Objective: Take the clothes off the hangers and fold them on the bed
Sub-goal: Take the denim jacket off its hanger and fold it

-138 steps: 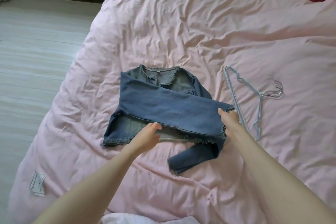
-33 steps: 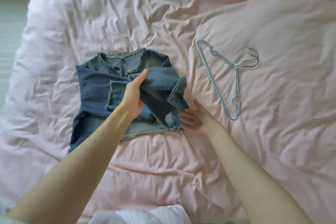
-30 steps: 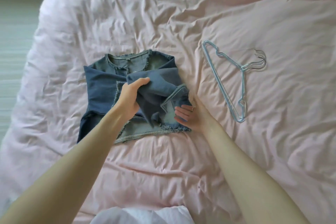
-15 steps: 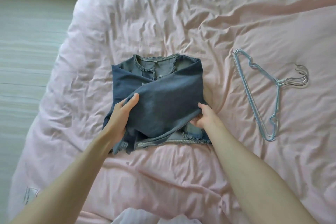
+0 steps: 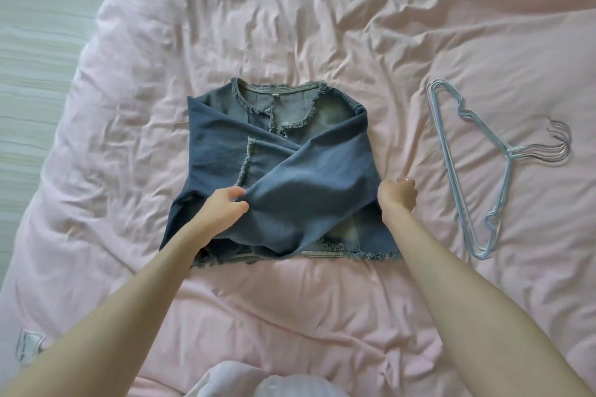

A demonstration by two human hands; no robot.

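The left hand (image 5: pixel 222 211) pinches the loose end of the denim sleeve (image 5: pixel 309 200) that crosses the jacket's front, thumb and fingers closed on the cloth. The right hand (image 5: pixel 397 193) is curled at the jacket's right edge, beside the fold of that same sleeve; its fingertips are hidden, so I cannot tell whether it grips the fabric or merely presses against it.

The denim jacket (image 5: pixel 277 171) lies front-up in the middle of the pink bed cover (image 5: pixel 290 26), neckline on the far side, frayed hem on the near side. Both sleeves are now folded inward and cross over the chest in an X. About a second ago the right sleeve was bunched up in the left hand above the jacket; half a second ago it was being drawn flat across, and it now lies spread from the right shoulder down to the lower left. A few seconds back it trailed out past the hem on the near side.

So the sleeve stage looks finished, and I judge the next step to be smoothing the top sleeve and then folding the body in half, hem toward collar. The bare hangers (image 5: pixel 477 167) rest stacked on the cover well to the right, already emptied. A white garment (image 5: pixel 258 383) shows at the near edge.
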